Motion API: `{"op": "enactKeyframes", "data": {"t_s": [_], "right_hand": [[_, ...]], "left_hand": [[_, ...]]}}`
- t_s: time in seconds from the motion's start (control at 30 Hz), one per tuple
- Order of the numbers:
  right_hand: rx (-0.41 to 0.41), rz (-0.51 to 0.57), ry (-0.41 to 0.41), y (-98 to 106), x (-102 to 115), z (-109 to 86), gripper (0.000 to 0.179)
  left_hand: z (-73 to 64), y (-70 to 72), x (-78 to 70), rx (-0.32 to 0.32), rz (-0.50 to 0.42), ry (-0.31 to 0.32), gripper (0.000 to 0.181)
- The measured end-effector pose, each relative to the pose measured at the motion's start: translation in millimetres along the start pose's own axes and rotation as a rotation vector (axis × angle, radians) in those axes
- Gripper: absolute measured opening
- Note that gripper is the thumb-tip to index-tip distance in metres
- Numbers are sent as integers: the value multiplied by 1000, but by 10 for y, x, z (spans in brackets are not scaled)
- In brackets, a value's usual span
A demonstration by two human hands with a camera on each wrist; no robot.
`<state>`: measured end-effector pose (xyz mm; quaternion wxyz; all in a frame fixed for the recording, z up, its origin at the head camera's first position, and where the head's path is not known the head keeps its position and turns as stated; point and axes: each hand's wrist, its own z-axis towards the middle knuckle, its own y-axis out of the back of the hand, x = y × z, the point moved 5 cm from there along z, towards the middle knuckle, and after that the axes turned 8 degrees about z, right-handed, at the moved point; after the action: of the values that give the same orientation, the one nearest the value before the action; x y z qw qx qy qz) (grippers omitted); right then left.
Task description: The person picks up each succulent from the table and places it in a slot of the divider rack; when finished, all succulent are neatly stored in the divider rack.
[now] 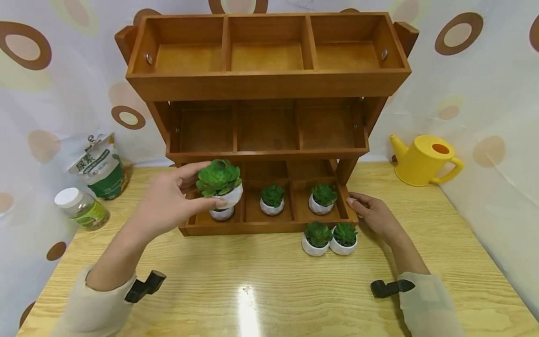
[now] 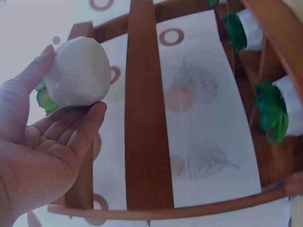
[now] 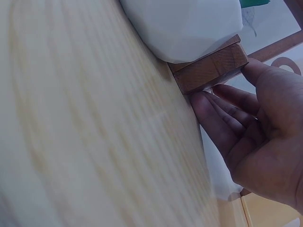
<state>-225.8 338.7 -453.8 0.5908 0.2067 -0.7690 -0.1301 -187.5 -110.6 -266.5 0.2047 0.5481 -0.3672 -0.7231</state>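
My left hand [image 1: 170,199] holds a potted succulent [image 1: 220,178] by its white faceted pot, thumb on one side and fingers on the other. It is raised before the bottom tier of a brown wooden shelf [image 1: 269,86]. Behind it, another white pot [image 1: 222,214] shows in the left compartment, its plant mostly hidden. Single succulents stand in the middle [image 1: 272,199] and right [image 1: 323,198] compartments. My right hand [image 1: 376,215] grips the bottom tier's right end; the right wrist view shows thumb and fingers at the wooden corner [image 3: 213,68].
Two potted succulents, one left [image 1: 316,238] and one right [image 1: 344,238], stand touching before the shelf's right front. A yellow watering can [image 1: 425,160] is at right. A green-and-white bag [image 1: 103,168] and a white-lidded jar [image 1: 82,208] stand at left on the wooden table [image 1: 202,281].
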Motion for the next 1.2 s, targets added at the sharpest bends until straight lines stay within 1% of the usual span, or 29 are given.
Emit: {"op": "enactKeyframes", "data": {"t_s": [0.1, 0.17, 0.23, 0.3, 0.4, 0.53, 0.6, 0.7, 0.87, 0.93, 1.07, 1.2], "right_hand": [[-3, -3, 1, -4, 8, -5, 79], [-3, -9, 4, -8, 10, -9, 78], [-1, -14, 3, -10, 8, -10, 79], [-1, -20, 0, -8, 2, -8, 79], [1, -17, 0, -6, -1, -6, 80], [2, -9, 8, -9, -1, -4, 79], [1, -10, 6, -6, -5, -1, 79], [0, -16, -1, -5, -7, 1, 80], [-1, -21, 0, 4, -12, 13, 83], [-3, -18, 4, 9, -16, 18, 83], [-7, -16, 7, 16, -20, 16, 81], [-4, -16, 7, 18, -24, 8, 81]], "left_hand": [[16, 118, 6, -33, -3, -8, 73], [22, 197, 15, -52, 11, -1, 74], [28, 273, 31, -70, 38, 14, 74], [45, 341, 54, -87, 46, 34, 72], [92, 429, 100, -99, 39, 64, 68], [157, 536, 161, -119, 25, 80, 68], [182, 579, 182, -136, 23, 80, 68], [213, 628, 206, -167, -3, 81, 67], [240, 694, 236, -192, -48, 92, 69], [249, 723, 245, -194, -42, 109, 70], [291, 790, 276, -194, 4, 147, 79], [355, 807, 287, -177, -5, 166, 86]]}}
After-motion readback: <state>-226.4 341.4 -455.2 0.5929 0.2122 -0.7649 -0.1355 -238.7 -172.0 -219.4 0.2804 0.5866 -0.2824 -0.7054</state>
